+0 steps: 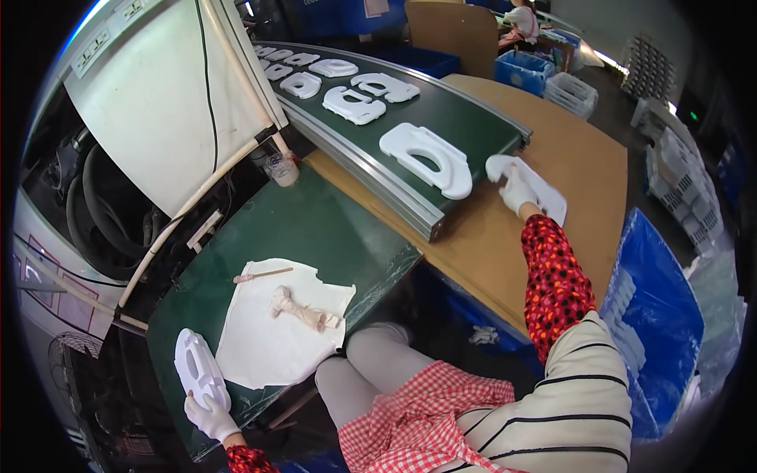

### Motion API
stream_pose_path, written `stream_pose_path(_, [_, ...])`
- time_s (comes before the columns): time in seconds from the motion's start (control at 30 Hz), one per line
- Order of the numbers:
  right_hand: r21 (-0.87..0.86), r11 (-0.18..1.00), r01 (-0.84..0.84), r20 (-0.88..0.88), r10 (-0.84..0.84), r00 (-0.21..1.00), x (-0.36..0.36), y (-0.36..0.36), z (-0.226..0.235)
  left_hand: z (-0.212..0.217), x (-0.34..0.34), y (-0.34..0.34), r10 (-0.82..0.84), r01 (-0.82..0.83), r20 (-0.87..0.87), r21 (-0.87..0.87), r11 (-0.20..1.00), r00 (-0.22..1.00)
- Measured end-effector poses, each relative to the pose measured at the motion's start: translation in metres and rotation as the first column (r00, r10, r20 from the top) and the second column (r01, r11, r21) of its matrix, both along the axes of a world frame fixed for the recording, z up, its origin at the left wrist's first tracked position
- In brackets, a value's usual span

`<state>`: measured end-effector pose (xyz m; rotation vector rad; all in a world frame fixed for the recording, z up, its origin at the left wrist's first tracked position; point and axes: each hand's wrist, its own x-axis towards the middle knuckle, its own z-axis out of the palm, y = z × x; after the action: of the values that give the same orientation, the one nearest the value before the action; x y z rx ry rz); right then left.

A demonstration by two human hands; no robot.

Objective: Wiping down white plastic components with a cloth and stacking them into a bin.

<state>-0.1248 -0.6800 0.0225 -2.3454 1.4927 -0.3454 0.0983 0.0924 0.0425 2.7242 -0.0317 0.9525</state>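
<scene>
My left hand (211, 416), in a white glove, grips the lower end of a white moulded plastic part (194, 364) with oblong openings. That part is at the left edge of the green work table (307, 229). Far to the right, my gloved right hand (516, 191) is closed on the near side of another white plastic part (546, 195), over the brown board just past the conveyor's end. This part is slightly blurred, and its underside is hidden. Close by on the belt end lies a larger white plastic ring-shaped part (430, 158).
Several more white parts (353, 105) lie along the green conveyor belt (473, 118). On the table, a white sheet (252, 347) bears a crumpled cloth-wrapped piece (303, 310) and a thin stick (264, 275). A blue-lined bin (658, 315) stands right; a person (522, 22) sits far back.
</scene>
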Motion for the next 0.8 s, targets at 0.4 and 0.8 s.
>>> stream_pose_path(0.4, [0.291,0.94,-0.181,0.502,0.011,0.865,0.066,0.078,0.067,0.012,-0.061,-0.151,-0.546,0.543,-0.028,-0.076,0.836,0.837])
stream_pose_path(0.8, [-0.502,0.705,-0.501,0.626,0.696,0.352,0.057,0.259,0.149,0.021,-0.093,-0.205,-0.849,0.284,-0.056,-0.929,0.237,0.525])
